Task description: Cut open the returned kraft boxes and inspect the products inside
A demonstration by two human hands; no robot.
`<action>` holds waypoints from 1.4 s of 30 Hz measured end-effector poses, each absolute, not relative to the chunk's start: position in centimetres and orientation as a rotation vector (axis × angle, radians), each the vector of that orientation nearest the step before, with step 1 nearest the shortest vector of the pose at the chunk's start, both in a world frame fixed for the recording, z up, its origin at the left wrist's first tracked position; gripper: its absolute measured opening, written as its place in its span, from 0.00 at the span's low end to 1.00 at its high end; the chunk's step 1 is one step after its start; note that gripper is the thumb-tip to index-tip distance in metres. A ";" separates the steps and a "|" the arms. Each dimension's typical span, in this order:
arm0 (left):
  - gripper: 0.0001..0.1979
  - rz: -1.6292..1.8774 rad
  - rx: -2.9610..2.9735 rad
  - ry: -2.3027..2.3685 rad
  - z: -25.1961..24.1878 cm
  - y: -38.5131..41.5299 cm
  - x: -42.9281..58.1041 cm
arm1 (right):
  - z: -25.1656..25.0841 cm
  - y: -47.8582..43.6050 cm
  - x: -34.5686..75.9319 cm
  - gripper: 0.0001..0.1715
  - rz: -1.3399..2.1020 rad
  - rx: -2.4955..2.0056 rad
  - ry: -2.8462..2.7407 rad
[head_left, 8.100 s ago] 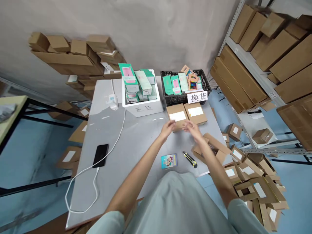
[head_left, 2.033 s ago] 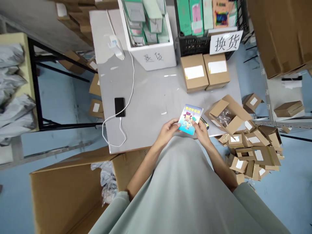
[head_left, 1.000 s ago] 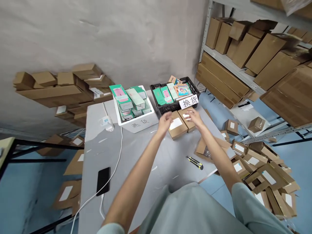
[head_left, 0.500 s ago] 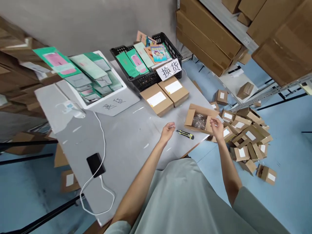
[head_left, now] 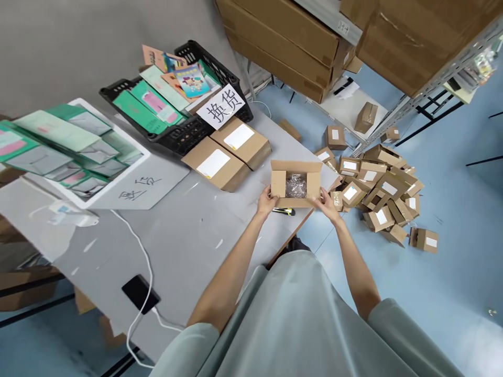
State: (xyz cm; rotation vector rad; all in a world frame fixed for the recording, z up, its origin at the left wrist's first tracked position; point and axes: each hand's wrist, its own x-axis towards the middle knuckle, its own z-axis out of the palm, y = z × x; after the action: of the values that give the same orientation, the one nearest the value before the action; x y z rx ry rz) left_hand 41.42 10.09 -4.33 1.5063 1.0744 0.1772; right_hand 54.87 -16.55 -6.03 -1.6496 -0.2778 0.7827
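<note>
An opened cardboard box (head_left: 278,184) with its flaps folded out is between my hands at the table's right end. Clear crinkled plastic wrap (head_left: 296,186) fills its inside; whatever lies under it is hidden. My left hand (head_left: 268,202) grips the box's near left corner, fingers closed on the cardboard. At the near right corner my right hand (head_left: 327,204) holds the box's edge. A yellow and black utility knife (head_left: 284,211) lies on the table just in front of the box, partly covered by it.
Two closed cardboard boxes (head_left: 230,152) with white labels sit before a black crate (head_left: 176,137) of booklets. A white bin (head_left: 145,157) of green packets stands left. A phone (head_left: 140,293) with a cable lies on the table (head_left: 184,251). Several boxes (head_left: 387,183) are heaped on the floor.
Both hands have closed on the open box, which has turned squarer to me and now partly covers the knife. The camera view has swung to the right.
</note>
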 end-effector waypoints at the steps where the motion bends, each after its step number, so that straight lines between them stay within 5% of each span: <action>1: 0.44 0.190 1.531 1.081 -4.1 9.7 41.0 | -5.7 -17.2 54.7 0.68 0.806 -1.638 -0.331; 4: 0.44 0.271 1.599 1.056 -2.9 8.4 39.3 | -4.6 -19.3 54.0 0.76 0.848 -1.676 -0.446; 11: 0.21 0.437 1.632 0.874 2.3 6.3 32.2 | -0.5 -21.8 50.6 0.58 0.655 -1.778 -0.574; 16: 0.35 0.418 1.629 0.738 4.5 4.5 25.7 | 2.3 -21.5 47.1 0.44 0.488 -1.962 -0.405; 20: 0.31 0.539 1.654 0.839 3.9 3.0 23.2 | 3.1 -21.8 45.4 0.50 0.351 -2.051 -0.379; 25: 0.57 0.447 1.572 0.755 2.2 1.8 22.6 | 3.4 -24.9 45.1 0.56 0.490 -1.965 -0.467; 32: 0.41 0.300 1.796 0.667 1.8 -2.2 25.3 | 2.9 -31.7 44.6 0.49 0.451 -2.027 -0.347; 38: 0.43 0.197 1.995 0.575 2.7 -4.2 30.0 | 0.9 -36.8 47.0 0.74 0.516 -1.949 -0.275; 40: 0.49 0.142 2.067 0.509 3.0 -4.9 32.5 | 0.3 -38.4 48.4 0.70 0.497 -1.929 -0.273; 42: 0.53 0.082 2.150 0.435 3.3 -5.9 35.7 | -0.2 -40.0 50.1 0.55 0.434 -1.946 -0.281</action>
State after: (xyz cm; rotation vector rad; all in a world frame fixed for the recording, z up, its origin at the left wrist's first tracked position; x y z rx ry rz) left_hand 35.70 -5.90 3.28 2.1500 0.4355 0.0817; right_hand 50.09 -40.03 -0.21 -1.9457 -0.2810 0.4338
